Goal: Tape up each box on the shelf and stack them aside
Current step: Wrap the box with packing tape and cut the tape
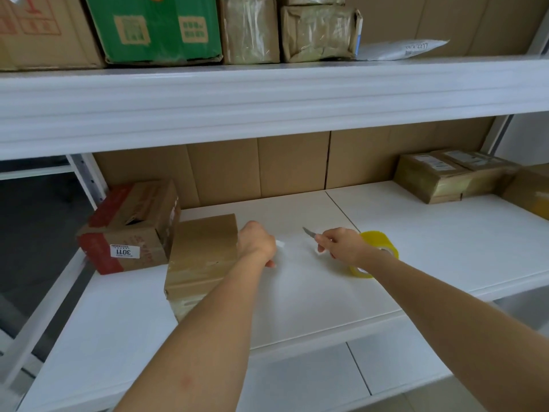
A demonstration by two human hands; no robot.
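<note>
A plain brown box [205, 251] with clear tape across its front lies on the white shelf [430, 233], left of centre. My left hand [257, 243] is beside the box's right edge with its fingers curled under; whether it holds anything is hidden. My right hand [341, 245] grips a small knife [309, 232], blade pointing left over the bare shelf. A yellow tape roll [378, 243] sits around my right wrist. A red-and-brown box [130, 230] with a 3011 label stands against the plain box's left side.
Taped boxes [439, 176] stand at the back right of this shelf. The upper shelf [267, 96] carries a green box [154, 28], more cartons and a white mailer [404, 50]. Cardboard sheets line the back wall. A lower shelf board runs below.
</note>
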